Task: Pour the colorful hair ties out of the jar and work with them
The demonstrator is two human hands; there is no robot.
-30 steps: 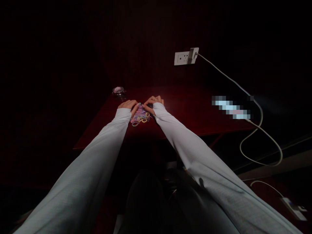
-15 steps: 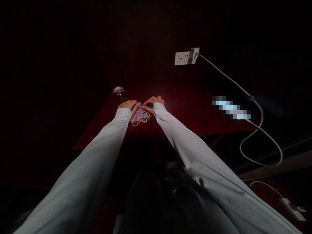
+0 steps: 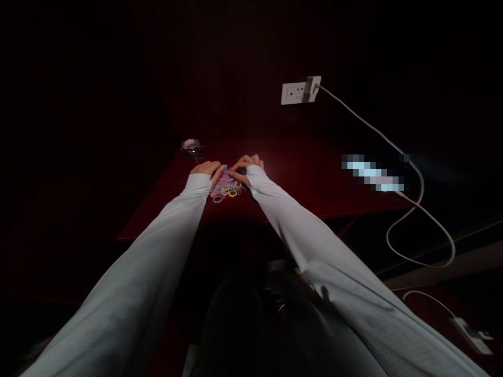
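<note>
A small heap of coloured elastic bands (image 3: 226,188), pink, purple and yellow, lies on a dark red table (image 3: 298,183). My left hand (image 3: 207,169) rests at the heap's left far edge with its fingers curled inward. My right hand (image 3: 247,164) sits at the right far edge, fingers bent, with a ring on one finger. The fingertips of both hands meet over the top of the heap and pinch at the bands. Which band each holds is too small to tell. Both arms wear pale long sleeves.
A small glass jar (image 3: 192,148) with pinkish contents stands at the table's far left corner. A wall socket (image 3: 293,93) holds a white charger (image 3: 312,88), whose cable (image 3: 416,204) loops off the table's right end. A blurred lit object (image 3: 373,175) lies at the right.
</note>
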